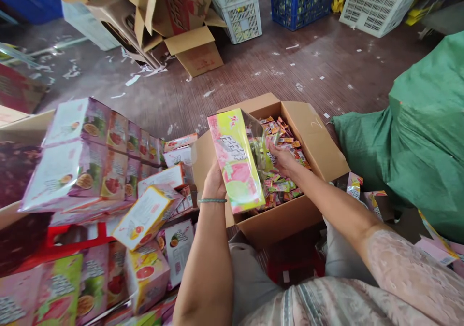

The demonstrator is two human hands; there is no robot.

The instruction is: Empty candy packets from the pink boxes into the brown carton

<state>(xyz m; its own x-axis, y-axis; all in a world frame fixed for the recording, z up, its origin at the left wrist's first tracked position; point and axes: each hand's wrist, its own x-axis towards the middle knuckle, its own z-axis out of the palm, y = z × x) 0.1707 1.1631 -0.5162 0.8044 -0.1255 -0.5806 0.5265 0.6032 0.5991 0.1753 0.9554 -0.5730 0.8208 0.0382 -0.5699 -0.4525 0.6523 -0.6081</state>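
A pink and lime-green fruit-printed box [237,164] is tilted over an open carton [281,222]. My left hand [214,182] is closed around the box's left side, its fingers partly hidden behind it. At the box's right side, my right hand [282,160] is closed on small green sachets [267,158]; how many it grips I cannot make out. Below lie many loose pink, orange and green sachets [281,187] heaped in the carton. The carton's flaps stand folded outward.
To the left are film-wrapped stacks of fruit-printed boxes [90,162] and a loose box [147,217]. A green sack [416,137] bulges at the right. Further off stand an opened cardboard box [181,7], white crates [242,22] and a blue crate [300,2]. Paper scraps litter the floor.
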